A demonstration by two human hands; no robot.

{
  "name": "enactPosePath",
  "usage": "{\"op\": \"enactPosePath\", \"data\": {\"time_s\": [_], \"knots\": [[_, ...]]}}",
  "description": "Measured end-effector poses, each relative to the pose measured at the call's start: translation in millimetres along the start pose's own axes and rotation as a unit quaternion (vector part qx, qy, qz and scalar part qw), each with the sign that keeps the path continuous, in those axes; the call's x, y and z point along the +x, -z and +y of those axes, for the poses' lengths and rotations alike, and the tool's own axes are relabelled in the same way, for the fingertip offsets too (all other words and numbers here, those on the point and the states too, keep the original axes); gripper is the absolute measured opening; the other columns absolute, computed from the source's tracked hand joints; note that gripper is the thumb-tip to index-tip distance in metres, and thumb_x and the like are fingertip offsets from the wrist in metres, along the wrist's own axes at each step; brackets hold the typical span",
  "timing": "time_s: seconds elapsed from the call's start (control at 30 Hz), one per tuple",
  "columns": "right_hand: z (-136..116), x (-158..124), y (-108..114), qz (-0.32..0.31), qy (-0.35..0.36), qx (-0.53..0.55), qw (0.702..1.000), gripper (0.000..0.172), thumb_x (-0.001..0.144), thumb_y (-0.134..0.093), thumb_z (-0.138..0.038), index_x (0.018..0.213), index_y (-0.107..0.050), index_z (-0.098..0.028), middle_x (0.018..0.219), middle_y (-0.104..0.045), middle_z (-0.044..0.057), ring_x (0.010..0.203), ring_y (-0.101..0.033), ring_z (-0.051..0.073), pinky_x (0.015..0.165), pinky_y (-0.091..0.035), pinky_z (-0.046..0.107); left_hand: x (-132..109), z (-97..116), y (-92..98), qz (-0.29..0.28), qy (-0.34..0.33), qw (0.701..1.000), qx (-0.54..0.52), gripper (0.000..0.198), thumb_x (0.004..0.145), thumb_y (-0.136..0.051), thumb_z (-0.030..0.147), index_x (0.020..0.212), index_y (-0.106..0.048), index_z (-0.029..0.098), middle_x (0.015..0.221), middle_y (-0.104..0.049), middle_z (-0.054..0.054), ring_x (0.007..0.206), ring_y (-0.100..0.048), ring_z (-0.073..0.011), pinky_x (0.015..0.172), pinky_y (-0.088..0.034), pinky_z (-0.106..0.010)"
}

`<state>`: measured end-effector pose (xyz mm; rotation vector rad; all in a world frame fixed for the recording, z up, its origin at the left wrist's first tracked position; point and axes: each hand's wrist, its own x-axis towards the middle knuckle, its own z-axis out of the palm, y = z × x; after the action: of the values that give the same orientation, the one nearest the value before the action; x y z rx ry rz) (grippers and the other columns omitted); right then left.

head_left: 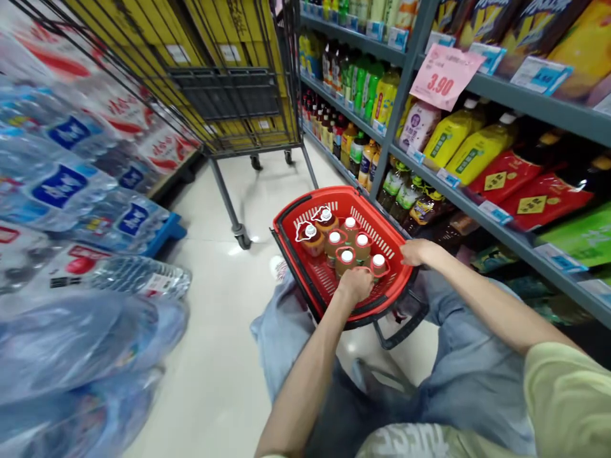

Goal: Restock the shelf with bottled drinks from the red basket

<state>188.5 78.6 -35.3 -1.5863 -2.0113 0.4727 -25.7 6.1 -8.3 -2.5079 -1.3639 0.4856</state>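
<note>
While the right hand [414,252] grips the red basket [351,198], the left hand [358,284] apparently clasps a carry loop [368,268], unreleased; several bottles [335,238] already stand beyond it.

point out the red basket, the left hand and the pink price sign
Red basket [375,217], head view: upper side wall.
Left hand [357,284], head view: back of the hand.
Pink price sign [445,76], head view: printed front.

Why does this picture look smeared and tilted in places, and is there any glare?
Head view: wrapped packs at lower left blurred, red basket clearer; head view: shelf upright leaning, edges seemingly stretched, perhaps by a wide lens; head view: bright glare on the pale floor near a cart wheel.
</note>
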Motion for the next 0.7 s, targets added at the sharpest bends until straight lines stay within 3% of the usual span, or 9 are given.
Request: {"op": "enactPosePath", "data": {"time_s": [0.13, 0.23, 0.3, 0.5, 0.6, 0.7], "knots": [[-72, -14, -23, -0.144, 0.137, -0.129, 0.971, 0.022, 0.088, -0.071, -0.033, 0.088, -0.08, -0.013, 0.089, -0.078, 0.016, 0.09, -0.077, 0.03, 0.079, -0.056, 0.034, -8, -14, 7.0, -0.045, 0.074, 0.996, -0.005, 0.038, 0.101, -0.045, 0.027, 0.127, -0.068, 0.011, 0.125, -0.072, -0.022, 0.117, -0.072, -0.0328, 0.096, -0.06, -0.044], [-114, -34, -47, -0.176, 0.217, -0.189, 0.941, 0.026, 0.093, -0.061, -0.02, 0.105, -0.08, -0.008, 0.103, -0.078, 0.022, 0.103, -0.076, 0.033, 0.084, -0.056, 0.037, -11, -27, 15.8, -0.066, 0.102, 0.993, -0.005, 0.036, 0.097, -0.053, 0.021, 0.129, -0.068, 0.017, 0.127, -0.073, -0.018, 0.12, -0.071, -0.0302, 0.097, -0.059, -0.04], [-129, -49, -64, -0.185, 0.251, -0.215, 0.926, 0.028, 0.091, -0.06, -0.011, 0.113, -0.078, -0.008, 0.111, -0.077, 0.022, 0.112, -0.073, 0.035, 0.09, -0.056, 0.041, -13, -37, 22.7, -0.069, 0.119, 0.99, -0.001, 0.039, 0.097, -0.051, 0.017, 0.133, -0.067, 0.021, 0.129, -0.072, -0.017, 0.12, -0.071, -0.0301, 0.095, -0.06, -0.04], [-130, -76, -98, -0.207, 0.301, -0.234, 0.901, 0.029, 0.095, -0.056, -0.007, 0.113, -0.078, -0.012, 0.112, -0.077, 0.02, 0.107, -0.074, 0.035, 0.087, -0.059, 0.049, -18, -66, 36.2, -0.017, 0.164, 0.986, 0.026, 0.046, 0.106, -0.034, 0.026, 0.147, -0.052, 0.018, 0.142, -0.063, -0.021, 0.128, -0.066, -0.033, 0.099, -0.058, -0.047], [-123, -77, -100, -0.194, 0.313, -0.238, 0.899, 0.028, 0.093, -0.058, -0.006, 0.112, -0.079, -0.011, 0.107, -0.077, 0.02, 0.104, -0.075, 0.037, 0.087, -0.059, 0.055, -13, -76, 33.5, -0.008, 0.169, 0.985, 0.035, 0.049, 0.106, -0.034, 0.03, 0.152, -0.047, 0.017, 0.15, -0.058, -0.022, 0.132, -0.063, -0.034, 0.101, -0.056, -0.048], [-119, -77, -104, -0.178, 0.317, -0.239, 0.9, 0.027, 0.092, -0.06, -0.008, 0.112, -0.079, -0.01, 0.106, -0.078, 0.021, 0.103, -0.075, 0.04, 0.089, -0.058, 0.062, 4, -92, 31.7, -0.025, 0.147, 0.988, 0.031, 0.047, 0.104, -0.043, 0.032, 0.149, -0.052, 0.02, 0.151, -0.058, -0.016, 0.132, -0.063, -0.0317, 0.103, -0.055, -0.043]]}}
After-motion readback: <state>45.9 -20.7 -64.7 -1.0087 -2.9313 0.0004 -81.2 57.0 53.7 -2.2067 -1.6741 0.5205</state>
